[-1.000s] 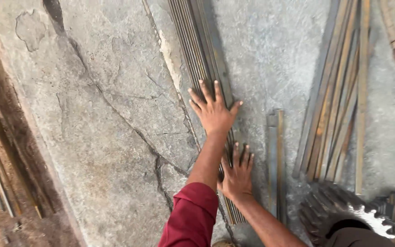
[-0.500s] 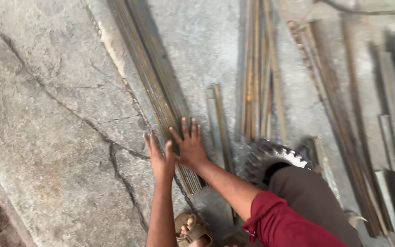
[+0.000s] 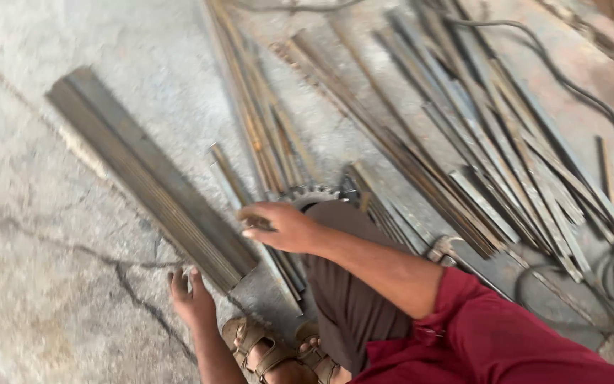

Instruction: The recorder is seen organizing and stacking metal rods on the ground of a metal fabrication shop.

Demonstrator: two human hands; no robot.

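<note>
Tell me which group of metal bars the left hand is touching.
The left hand rests at the near end of the flat, tightly packed bundle of bars lying alone on the cracked floor, apart from the loose scattered strips farther right.

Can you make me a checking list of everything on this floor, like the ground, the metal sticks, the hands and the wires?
Surface: cracked grey concrete floor, dusty.
Job's things: flat bundle of long grey metal strips lying side by side; short thin metal rods beside it.
Clutter: many loose rusty metal bars spread out; toothed metal gear wheel, partly hidden by a knee; metal wrench.
Grippers: left hand spread at the bundle's near end; right hand over the thin rods, grip unclear.
Cables: dark cable at the right.
Surroundings: brown sandals.
</note>
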